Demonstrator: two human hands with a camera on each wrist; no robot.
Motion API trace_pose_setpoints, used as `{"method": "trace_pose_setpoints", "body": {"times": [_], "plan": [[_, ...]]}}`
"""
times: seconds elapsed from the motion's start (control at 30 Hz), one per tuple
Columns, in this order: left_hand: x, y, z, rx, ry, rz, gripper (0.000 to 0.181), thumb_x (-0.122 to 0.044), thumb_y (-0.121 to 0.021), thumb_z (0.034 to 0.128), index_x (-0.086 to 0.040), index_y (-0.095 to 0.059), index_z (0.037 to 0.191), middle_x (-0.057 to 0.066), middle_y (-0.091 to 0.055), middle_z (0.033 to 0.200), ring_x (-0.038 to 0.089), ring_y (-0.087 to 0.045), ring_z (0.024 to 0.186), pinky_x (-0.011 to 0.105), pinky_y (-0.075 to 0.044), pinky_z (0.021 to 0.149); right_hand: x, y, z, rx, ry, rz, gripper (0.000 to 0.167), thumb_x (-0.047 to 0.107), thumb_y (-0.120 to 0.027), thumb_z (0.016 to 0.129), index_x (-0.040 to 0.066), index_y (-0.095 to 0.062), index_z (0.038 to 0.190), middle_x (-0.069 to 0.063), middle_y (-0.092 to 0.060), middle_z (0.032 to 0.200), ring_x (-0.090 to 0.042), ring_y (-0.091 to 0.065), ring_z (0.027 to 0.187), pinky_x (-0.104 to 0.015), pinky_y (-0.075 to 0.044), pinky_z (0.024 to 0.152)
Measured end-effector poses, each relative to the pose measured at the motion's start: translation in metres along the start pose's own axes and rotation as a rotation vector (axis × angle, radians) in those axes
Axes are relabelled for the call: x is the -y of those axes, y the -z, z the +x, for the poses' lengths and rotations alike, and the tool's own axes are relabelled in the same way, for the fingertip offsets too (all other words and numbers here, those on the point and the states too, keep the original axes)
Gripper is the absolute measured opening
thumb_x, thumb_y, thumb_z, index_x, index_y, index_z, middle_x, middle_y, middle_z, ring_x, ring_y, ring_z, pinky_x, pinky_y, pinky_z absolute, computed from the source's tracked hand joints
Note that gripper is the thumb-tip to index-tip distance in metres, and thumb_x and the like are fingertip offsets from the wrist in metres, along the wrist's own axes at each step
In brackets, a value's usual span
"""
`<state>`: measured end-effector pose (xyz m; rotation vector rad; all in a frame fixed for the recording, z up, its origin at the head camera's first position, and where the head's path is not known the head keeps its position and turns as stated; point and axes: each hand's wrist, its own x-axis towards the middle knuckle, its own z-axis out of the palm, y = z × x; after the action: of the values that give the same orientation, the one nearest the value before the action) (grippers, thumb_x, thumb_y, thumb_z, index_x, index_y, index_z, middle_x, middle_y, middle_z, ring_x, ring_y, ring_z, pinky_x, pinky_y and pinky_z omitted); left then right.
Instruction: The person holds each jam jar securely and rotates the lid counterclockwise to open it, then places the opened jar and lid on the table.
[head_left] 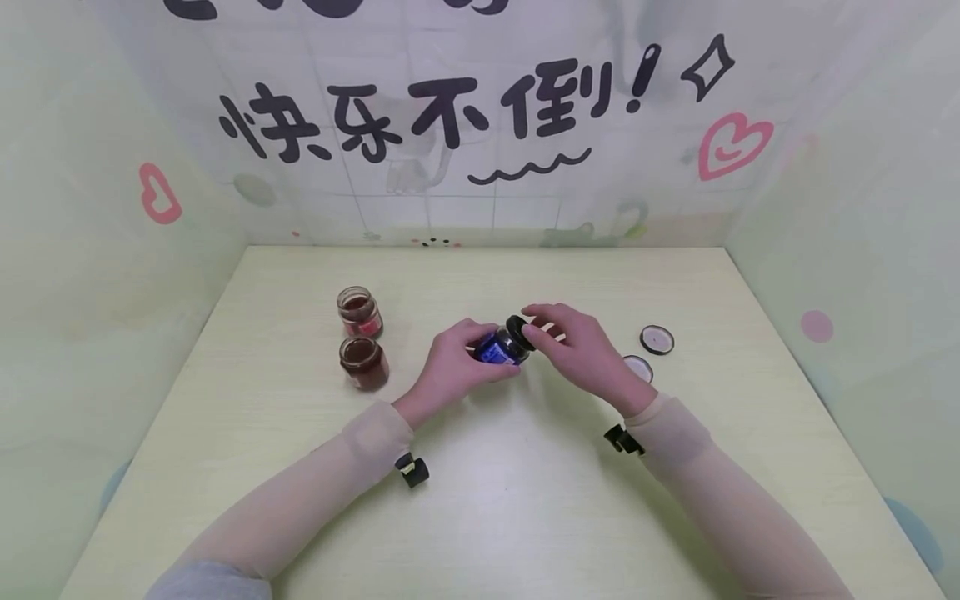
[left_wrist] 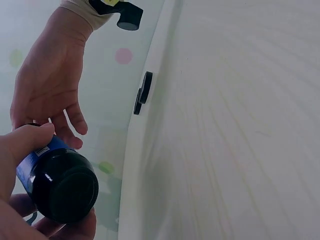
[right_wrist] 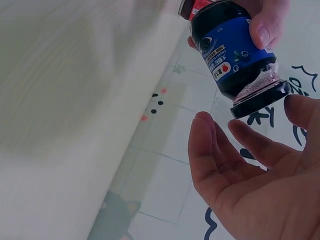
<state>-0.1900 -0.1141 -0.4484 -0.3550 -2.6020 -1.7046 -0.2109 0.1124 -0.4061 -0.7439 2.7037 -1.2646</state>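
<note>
My left hand grips a dark glass jar with a blue label, holding it tilted above the table with its black lid toward the right hand. The lid sits at the jar's neck, where clear glass with purple residue shows. Loosely bent, the right hand is at the lid: its thumb touches or nearly touches the rim. In the right wrist view a small gap shows between the index fingertip and the lid. The left wrist view shows the jar's round base, with left fingers on both sides.
Two lidless jars of reddish-brown contents, a rear jar and a front jar, stand on the table at left. Two lids, a rear lid and a front lid, lie at right. Printed walls enclose the table.
</note>
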Motion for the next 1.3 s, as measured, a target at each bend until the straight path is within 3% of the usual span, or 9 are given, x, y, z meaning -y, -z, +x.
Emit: {"method": "trace_pose_setpoints", "body": {"times": [0.37, 0.77, 1.07, 1.3], "plan": [[-0.006, -0.005, -0.001, 0.001, -0.007, 0.031, 0.061, -0.041, -0.093, 0.0684, -0.017, -0.073, 0.121, -0.004, -0.063, 0.102, 0.017, -0.062, 0.096, 0.033, -0.056, 0.079, 0.001, -0.001, -0.001, 0.007, -0.034, -0.031, 0.050, 0.061, -0.052, 0.098, 0.023, -0.066, 0.126, 0.005, -0.068, 0.104, -0.021, -0.062, 0.084, -0.038, -0.052, 0.065], [-0.007, -0.012, -0.004, 0.014, -0.015, 0.111, 0.055, -0.041, -0.093, 0.0683, -0.020, -0.073, 0.115, -0.006, -0.062, 0.100, 0.015, -0.061, 0.093, 0.033, -0.055, 0.078, 0.000, -0.006, 0.000, -0.048, -0.077, -0.071, 0.046, 0.066, -0.057, 0.093, 0.024, -0.072, 0.106, 0.006, -0.068, 0.084, -0.017, -0.062, 0.077, -0.037, -0.051, 0.060], [-0.006, -0.013, -0.007, 0.021, -0.004, 0.122, 0.049, -0.038, -0.094, 0.0683, -0.020, -0.074, 0.110, -0.006, -0.064, 0.098, 0.015, -0.061, 0.091, 0.033, -0.054, 0.077, 0.001, -0.010, -0.002, -0.024, -0.146, 0.091, 0.040, 0.059, -0.069, 0.088, 0.021, -0.072, 0.100, 0.001, -0.069, 0.078, -0.022, -0.065, 0.059, -0.039, -0.056, 0.055], [-0.005, -0.012, -0.009, 0.032, 0.021, 0.110, 0.047, -0.045, -0.091, 0.0695, -0.022, -0.075, 0.108, -0.008, -0.071, 0.094, 0.013, -0.066, 0.084, 0.032, -0.055, 0.070, 0.002, -0.010, -0.001, -0.034, -0.129, 0.123, 0.036, 0.053, -0.073, 0.087, 0.020, -0.074, 0.102, 0.002, -0.071, 0.081, -0.022, -0.065, 0.067, -0.039, -0.055, 0.058]]}}
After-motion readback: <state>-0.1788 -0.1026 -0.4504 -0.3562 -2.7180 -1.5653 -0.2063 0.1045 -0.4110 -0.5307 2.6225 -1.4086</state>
